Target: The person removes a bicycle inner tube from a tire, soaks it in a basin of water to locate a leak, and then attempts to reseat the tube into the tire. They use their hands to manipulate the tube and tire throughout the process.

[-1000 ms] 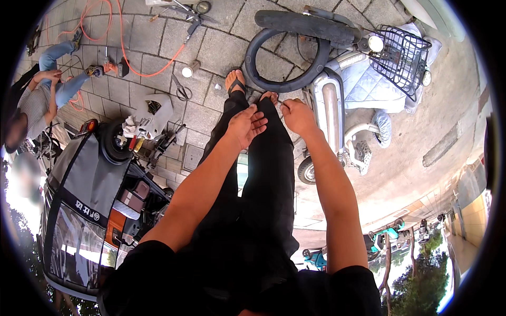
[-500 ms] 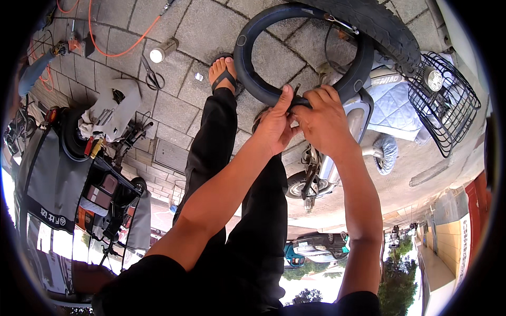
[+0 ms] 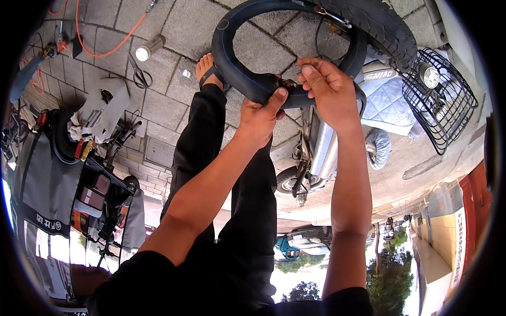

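Observation:
A round black inner tube (image 3: pixel 227 45) with a thin blue line stands out in front of me, looking plump. My left hand (image 3: pixel 261 117) grips its near side, thumb on top and fingers curled beneath. Just past that thumb, a short dark valve stem (image 3: pixel 287 83) shows at the tube's inner side. My right hand (image 3: pixel 333 94) hovers just right of the valve, thumb and fingers pinched together. Whatever those fingers hold, if anything, is too small to make out. Behind the tube's far right side is a knobbly black tyre (image 3: pixel 371 31), with a metal tool (image 3: pixel 333 17) by its edge.
Scissors (image 3: pixel 139 72), a jar (image 3: pixel 149 48) and an orange hose (image 3: pixel 108 55) lie on the paving at left. A grey-covered scooter (image 3: pixel 47 179) stands beyond, near a bag of tools (image 3: pixel 105 102). At right are a wire basket (image 3: pixel 441 102) and a silver vehicle part (image 3: pixel 322 150). Another person's blue-clad limb (image 3: pixel 25 80) shows far left.
My right hand has lifted from the tube and drawn away from the valve, fingers pinched. The left hand has shifted left and lower, now around the tube. The tube has moved left in view.

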### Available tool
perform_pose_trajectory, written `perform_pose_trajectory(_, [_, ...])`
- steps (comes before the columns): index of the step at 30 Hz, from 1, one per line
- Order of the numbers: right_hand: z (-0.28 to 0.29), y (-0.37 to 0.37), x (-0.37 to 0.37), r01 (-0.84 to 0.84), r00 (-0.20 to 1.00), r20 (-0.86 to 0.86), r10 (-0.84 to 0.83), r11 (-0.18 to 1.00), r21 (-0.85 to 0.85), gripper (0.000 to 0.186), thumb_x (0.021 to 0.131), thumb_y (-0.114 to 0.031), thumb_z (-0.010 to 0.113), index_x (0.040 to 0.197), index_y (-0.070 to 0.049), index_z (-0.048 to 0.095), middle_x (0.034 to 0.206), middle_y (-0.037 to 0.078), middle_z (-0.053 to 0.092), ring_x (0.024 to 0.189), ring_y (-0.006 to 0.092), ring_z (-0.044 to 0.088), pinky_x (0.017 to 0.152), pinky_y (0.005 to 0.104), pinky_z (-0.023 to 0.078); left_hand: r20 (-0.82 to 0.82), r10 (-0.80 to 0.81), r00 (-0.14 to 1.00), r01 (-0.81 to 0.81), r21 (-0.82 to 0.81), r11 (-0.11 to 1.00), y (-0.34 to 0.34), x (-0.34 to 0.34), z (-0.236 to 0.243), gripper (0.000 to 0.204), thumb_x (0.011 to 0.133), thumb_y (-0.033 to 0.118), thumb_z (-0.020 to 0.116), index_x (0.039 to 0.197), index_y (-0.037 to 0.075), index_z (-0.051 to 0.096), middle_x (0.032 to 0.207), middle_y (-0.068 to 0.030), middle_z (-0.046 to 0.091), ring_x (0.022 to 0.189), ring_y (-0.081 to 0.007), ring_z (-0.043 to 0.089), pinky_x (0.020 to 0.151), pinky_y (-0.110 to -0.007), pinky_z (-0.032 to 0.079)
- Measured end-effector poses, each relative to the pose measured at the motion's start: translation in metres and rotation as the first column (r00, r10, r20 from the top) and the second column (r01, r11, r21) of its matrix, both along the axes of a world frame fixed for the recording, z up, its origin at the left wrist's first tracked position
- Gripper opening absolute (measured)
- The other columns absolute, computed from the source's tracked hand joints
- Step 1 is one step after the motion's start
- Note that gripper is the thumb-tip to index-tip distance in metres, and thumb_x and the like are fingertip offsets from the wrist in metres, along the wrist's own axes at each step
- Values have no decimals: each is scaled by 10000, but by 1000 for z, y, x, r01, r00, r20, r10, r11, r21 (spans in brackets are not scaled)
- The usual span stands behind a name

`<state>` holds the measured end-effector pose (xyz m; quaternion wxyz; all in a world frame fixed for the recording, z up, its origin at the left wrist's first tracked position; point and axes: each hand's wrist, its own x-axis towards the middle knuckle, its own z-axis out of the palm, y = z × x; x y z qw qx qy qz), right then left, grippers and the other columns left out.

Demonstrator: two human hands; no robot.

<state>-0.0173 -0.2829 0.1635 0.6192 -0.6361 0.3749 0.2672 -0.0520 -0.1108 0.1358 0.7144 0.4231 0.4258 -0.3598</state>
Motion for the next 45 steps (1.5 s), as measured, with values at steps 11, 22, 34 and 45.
perform_pose_trajectory(11, [6,21,-16,164,975,158,-158,986,-29,229,1061,-146,678,1194,24,755,1075,32,769,690,39,594,615,199,446,-98,116,988,-120,-41,992,2,14,-3,99,925,107,763,1020,105,732,1078,-11,750,812,-47,626,549,-217,401])
perform_pose_trajectory(22, [1,25,-14,165,981,108,-158,985,-55,237,1057,-161,688,1186,21,768,1076,11,765,689,38,570,632,198,471,-53,56,997,-57,-3,998,2,15,-5,301,986,118,705,1252,-24,696,973,-51,729,804,-111,663,603,-244,436])
perform_pose_trajectory(34, [-8,25,-20,226,969,122,-217,972,-70,254,1038,-201,727,1170,10,780,900,-17,722,660,37,546,599,208,464,12,3,1000,-3,-5,1000,3,13,-7,107,942,147,793,1036,98,772,880,48,706,713,-37,584,572,-227,403])
perform_pose_trajectory(45, [-12,30,-31,306,949,107,-296,948,-93,251,1046,-250,719,1188,-55,788,698,-59,581,619,23,480,547,207,344,110,17,994,-17,-2,1000,-2,7,-5,41,968,91,765,993,59,757,825,28,684,618,-44,534,546,-228,405])
